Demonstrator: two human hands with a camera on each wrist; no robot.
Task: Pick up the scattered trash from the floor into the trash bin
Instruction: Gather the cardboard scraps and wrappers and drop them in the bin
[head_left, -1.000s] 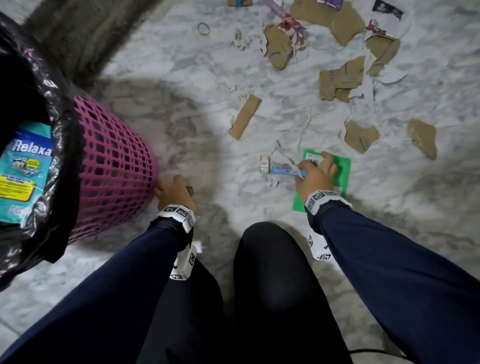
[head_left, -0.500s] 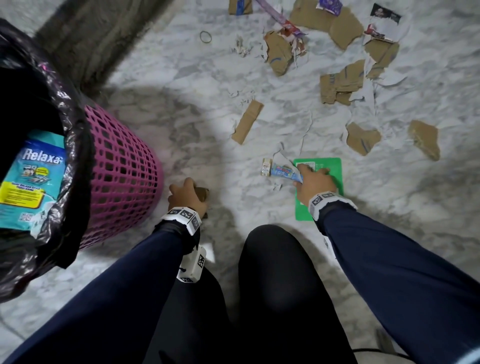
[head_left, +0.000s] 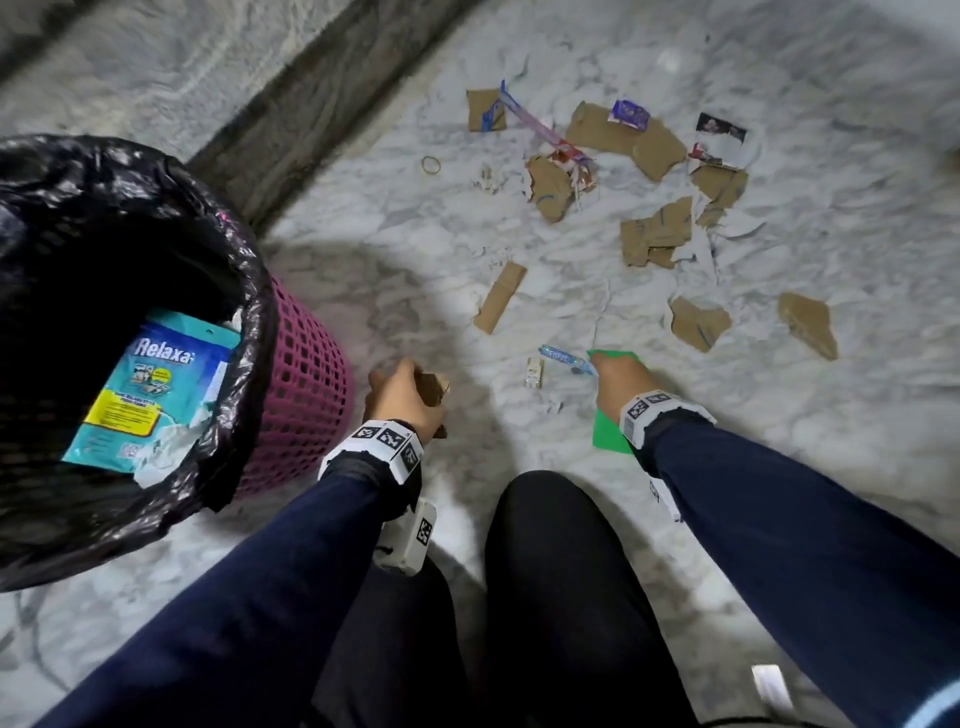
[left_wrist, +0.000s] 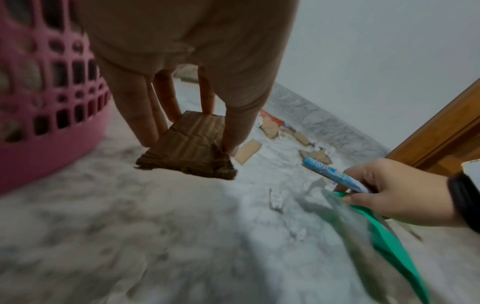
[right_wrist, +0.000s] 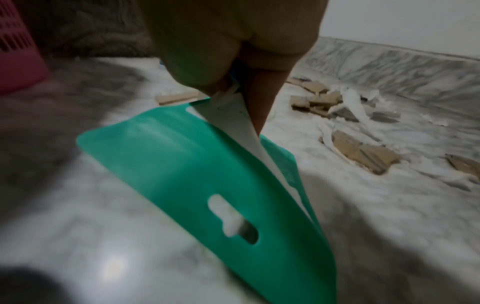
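Observation:
A pink mesh trash bin (head_left: 306, 395) lined with a black bag (head_left: 156, 218) stands at the left; a teal "Relaxa" packet lies inside. My left hand (head_left: 402, 392) hangs beside the bin and pinches a torn brown cardboard piece (left_wrist: 189, 152) between thumb and fingers, just above the floor. To the right, my right hand (head_left: 618, 382) grips a green plastic card (right_wrist: 194, 174) by one edge, so it hangs tilted off the floor. The same hand holds a blue wrapper (left_wrist: 330, 174) and a white paper scrap (right_wrist: 228, 119).
Several torn cardboard pieces (head_left: 654, 234), paper shreds and wrappers lie on the marble floor ahead. A cardboard strip (head_left: 500, 297), a small white box (head_left: 534, 372) and a rubber band (head_left: 430, 164) lie nearer. My knees (head_left: 561, 571) are below; a wooden door frame (left_wrist: 441, 133) stands at the right.
My right hand has lifted the green card off the floor together with the blue wrapper. My left hand has risen a little with the cardboard piece. The small white box stays on the floor.

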